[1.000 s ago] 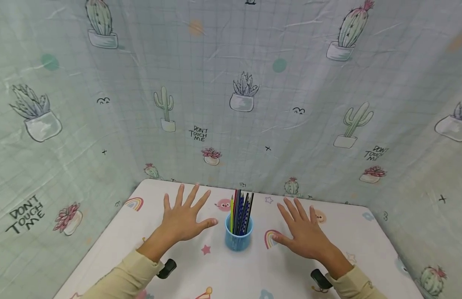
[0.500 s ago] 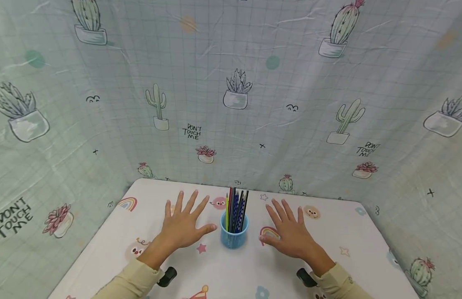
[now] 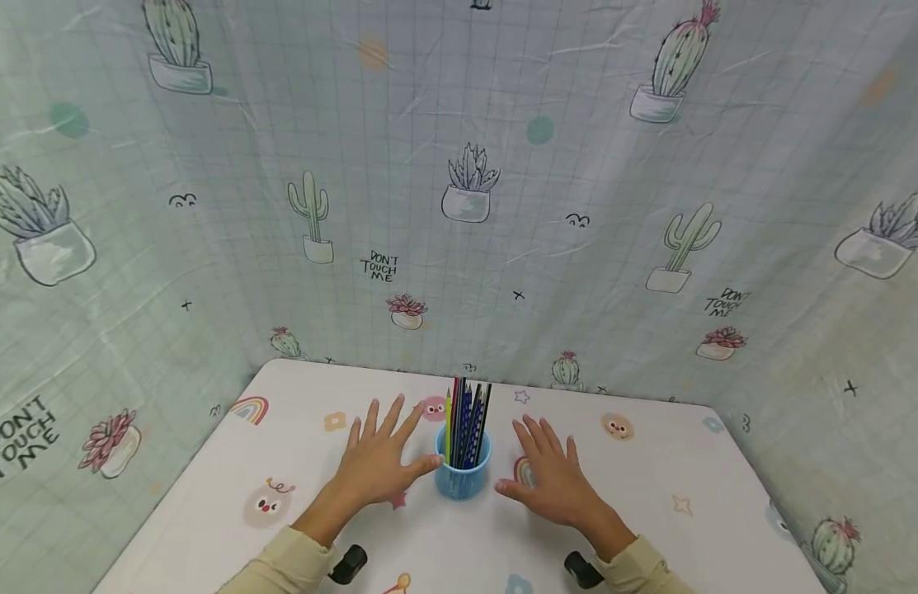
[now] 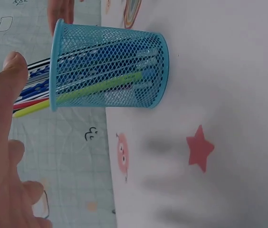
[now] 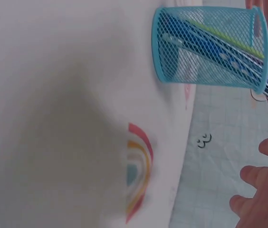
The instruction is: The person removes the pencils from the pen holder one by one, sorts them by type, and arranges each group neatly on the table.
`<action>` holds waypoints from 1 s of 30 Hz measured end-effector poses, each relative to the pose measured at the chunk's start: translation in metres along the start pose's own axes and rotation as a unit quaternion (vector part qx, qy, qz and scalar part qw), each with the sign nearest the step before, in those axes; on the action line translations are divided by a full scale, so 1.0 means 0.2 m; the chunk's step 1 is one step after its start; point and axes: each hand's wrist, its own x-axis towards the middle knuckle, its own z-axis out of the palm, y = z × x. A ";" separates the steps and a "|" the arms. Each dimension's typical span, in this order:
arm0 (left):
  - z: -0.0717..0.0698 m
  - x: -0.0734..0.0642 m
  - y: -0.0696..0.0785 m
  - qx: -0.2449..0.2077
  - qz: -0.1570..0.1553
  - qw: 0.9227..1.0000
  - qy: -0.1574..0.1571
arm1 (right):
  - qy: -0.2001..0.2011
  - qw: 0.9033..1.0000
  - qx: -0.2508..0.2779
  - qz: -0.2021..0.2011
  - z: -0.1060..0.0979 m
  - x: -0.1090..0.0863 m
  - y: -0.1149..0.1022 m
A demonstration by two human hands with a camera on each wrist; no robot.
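A light blue mesh pencil cup [image 3: 462, 483] stands upright on the table, with several pencils [image 3: 468, 421] in it, dark blue patterned, black, red and one yellow-green. To its left my left hand [image 3: 377, 462] is spread palm down, the thumb tip right at the cup's rim in the head view. My right hand [image 3: 551, 483] hovers to the cup's right, fingers spread, thumb pointing toward the cup with a gap between. Neither hand holds anything. The left wrist view shows the mesh cup [image 4: 110, 66] just beyond the left thumb; in the right wrist view the right fingers [image 5: 262, 175] are extended.
The white table [image 3: 614, 528] carries printed stars, rainbows and faces. Behind it and at both sides hangs a pale cloth [image 3: 399, 165] printed with cacti. A small black device [image 3: 349, 564] is worn at the left wrist, another [image 3: 581, 569] at the right.
Both hands have moved inward toward the cup and lower in the head view, fingers still spread. The cup and pencils stay on the table; the view itself has shifted slightly.
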 end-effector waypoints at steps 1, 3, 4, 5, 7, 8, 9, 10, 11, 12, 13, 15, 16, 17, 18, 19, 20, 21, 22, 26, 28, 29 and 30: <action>0.01 0.00 0.00 -0.007 -0.001 1.000 0.000 | 0.000 1.000 0.009 0.003 0.01 0.00 -0.01; 0.03 0.01 0.00 -0.016 -0.004 1.000 0.002 | 0.001 0.999 0.032 0.008 0.04 0.02 -0.03; 0.04 0.01 0.01 -0.017 -0.006 1.000 0.002 | 0.003 0.999 0.041 0.009 0.06 0.02 -0.04; 0.04 0.02 0.01 -0.022 -0.006 1.000 0.004 | 0.005 0.999 0.048 0.010 0.07 0.03 -0.04; 0.06 0.03 0.02 -0.033 -0.005 0.999 0.006 | 0.009 0.998 0.065 0.010 0.10 0.05 -0.05; 0.06 0.03 0.02 -0.040 -0.004 0.999 0.006 | 0.011 0.997 0.075 0.009 0.11 0.05 -0.06; 0.06 0.04 0.02 -0.047 -0.002 0.999 0.007 | 0.013 0.997 0.081 0.009 0.12 0.06 -0.06; 0.07 0.05 0.03 -0.056 -0.001 0.998 0.007 | 0.015 0.996 0.091 0.010 0.13 0.06 -0.07; 0.07 0.05 0.03 -0.069 0.000 0.998 0.008 | 0.015 0.994 0.105 0.009 0.14 0.07 -0.08; 0.07 0.06 0.03 -0.081 0.000 0.997 0.009 | 0.017 0.992 0.122 0.008 0.15 0.07 -0.08; 0.08 0.07 0.03 -0.094 -0.001 0.996 0.010 | 0.020 0.990 0.141 0.008 0.16 0.08 -0.09; 0.09 0.09 0.03 -0.123 -0.004 0.992 0.013 | 0.027 0.983 0.184 0.011 0.17 0.09 -0.11; 0.09 0.10 0.03 -0.139 -0.008 0.990 0.013 | 0.033 0.977 0.208 0.012 0.18 0.09 -0.12; 0.10 0.11 0.03 -0.156 -0.014 0.988 0.012 | 0.039 0.972 0.231 0.016 0.19 0.10 -0.13; 0.10 0.12 0.03 -0.175 -0.018 0.984 0.012 | 0.048 0.967 0.250 0.015 0.20 0.10 -0.14; 0.10 0.13 0.03 -0.193 -0.021 0.981 0.014 | 0.054 0.962 0.269 0.017 0.21 0.11 -0.14; 0.10 0.14 0.03 -0.211 -0.023 0.977 0.016 | 0.058 0.956 0.286 0.020 0.22 0.11 -0.15; 0.11 0.15 0.04 -0.230 -0.025 0.973 0.019 | 0.063 0.951 0.302 0.021 0.23 0.12 -0.16; 0.11 0.15 0.04 -0.248 -0.025 0.968 0.023 | 0.066 0.946 0.315 0.022 0.25 0.12 -0.16; 0.12 0.18 0.04 -0.315 -0.011 0.949 0.034 | 0.075 0.933 0.352 0.017 0.28 0.13 -0.18; 0.13 0.20 0.05 -0.339 -0.008 0.940 0.037 | 0.083 0.928 0.362 0.012 0.29 0.13 -0.19; 0.13 0.21 0.05 -0.349 -0.009 0.936 0.040 | 0.089 0.928 0.362 0.006 0.30 0.13 -0.19; 0.13 0.22 0.05 -0.355 -0.011 0.934 0.044 | 0.091 0.926 0.367 0.007 0.30 0.13 -0.20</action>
